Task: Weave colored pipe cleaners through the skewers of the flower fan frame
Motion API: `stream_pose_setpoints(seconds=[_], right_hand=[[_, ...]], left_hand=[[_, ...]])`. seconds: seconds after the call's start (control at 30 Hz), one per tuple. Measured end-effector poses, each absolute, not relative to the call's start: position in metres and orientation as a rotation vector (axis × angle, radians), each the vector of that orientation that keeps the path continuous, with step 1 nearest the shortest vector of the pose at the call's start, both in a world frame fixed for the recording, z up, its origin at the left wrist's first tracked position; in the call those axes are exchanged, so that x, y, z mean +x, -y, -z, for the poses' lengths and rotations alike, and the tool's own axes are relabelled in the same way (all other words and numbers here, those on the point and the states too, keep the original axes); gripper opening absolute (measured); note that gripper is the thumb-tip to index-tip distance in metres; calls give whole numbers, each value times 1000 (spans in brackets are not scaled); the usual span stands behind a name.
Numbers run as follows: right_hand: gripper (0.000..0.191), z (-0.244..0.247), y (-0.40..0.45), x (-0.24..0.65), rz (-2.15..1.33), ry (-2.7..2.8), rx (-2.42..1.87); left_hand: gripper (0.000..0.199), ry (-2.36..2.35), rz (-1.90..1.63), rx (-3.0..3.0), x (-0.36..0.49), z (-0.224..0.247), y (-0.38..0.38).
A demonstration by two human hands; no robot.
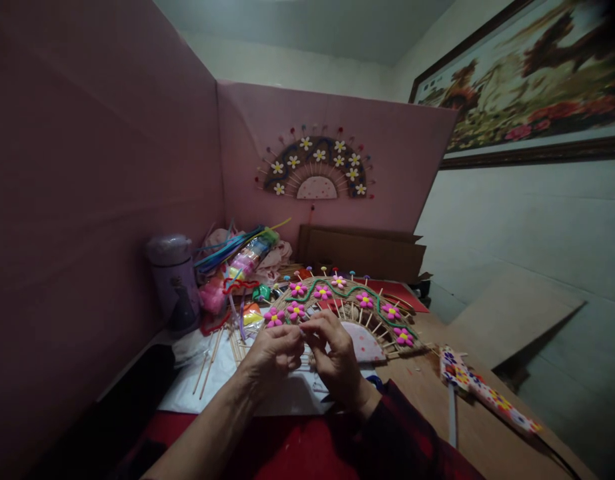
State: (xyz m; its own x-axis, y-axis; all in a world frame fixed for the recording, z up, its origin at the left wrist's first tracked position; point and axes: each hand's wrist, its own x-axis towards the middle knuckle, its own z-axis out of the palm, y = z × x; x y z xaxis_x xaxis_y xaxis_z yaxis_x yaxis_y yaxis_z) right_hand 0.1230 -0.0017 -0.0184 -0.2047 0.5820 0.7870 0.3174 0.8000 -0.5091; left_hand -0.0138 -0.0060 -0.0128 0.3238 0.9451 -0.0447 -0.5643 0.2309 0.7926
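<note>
My left hand [276, 353] and my right hand [332, 350] meet above the front of the table, fingertips pinched together on something too small to make out. Just behind them lies a fan-shaped craft [360, 288] with pink clay flowers, a wavy green strip, thin sticks and a pale spotted half-round [363, 342] at its base. My hands hide part of its left side. Beneath my hands is a white sheet [182, 393], with several thin wooden sticks [207, 367] on its left.
A purple bottle [175, 287] stands at the left beside bagged colored clay [247, 257] and pipe cleaners. A finished fan [317, 160] hangs on the pink panel. Folded cardboard [360, 253] stands behind. A flower-patterned tool [487, 393] with a cord lies at the right.
</note>
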Motion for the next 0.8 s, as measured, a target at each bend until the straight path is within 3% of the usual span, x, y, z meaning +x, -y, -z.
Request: stream_pose_setpoints(seconds=[0.3, 0.47, 0.63, 0.8], right_hand=[[15, 14, 3, 120, -399, 1764, -698], [21, -21, 24, 135, -318, 1745, -886], [18, -57, 36, 221, -83, 1779, -1163], [26, -30, 39, 339, 8, 1657, -1825]], left_hand=[[23, -550, -1136, 768, -14, 12, 6], [22, -580, -1132, 742, -12, 8, 6], [16, -646, -1163, 679, -11, 4, 6], [10, -734, -1213, 615, -10, 2, 5]])
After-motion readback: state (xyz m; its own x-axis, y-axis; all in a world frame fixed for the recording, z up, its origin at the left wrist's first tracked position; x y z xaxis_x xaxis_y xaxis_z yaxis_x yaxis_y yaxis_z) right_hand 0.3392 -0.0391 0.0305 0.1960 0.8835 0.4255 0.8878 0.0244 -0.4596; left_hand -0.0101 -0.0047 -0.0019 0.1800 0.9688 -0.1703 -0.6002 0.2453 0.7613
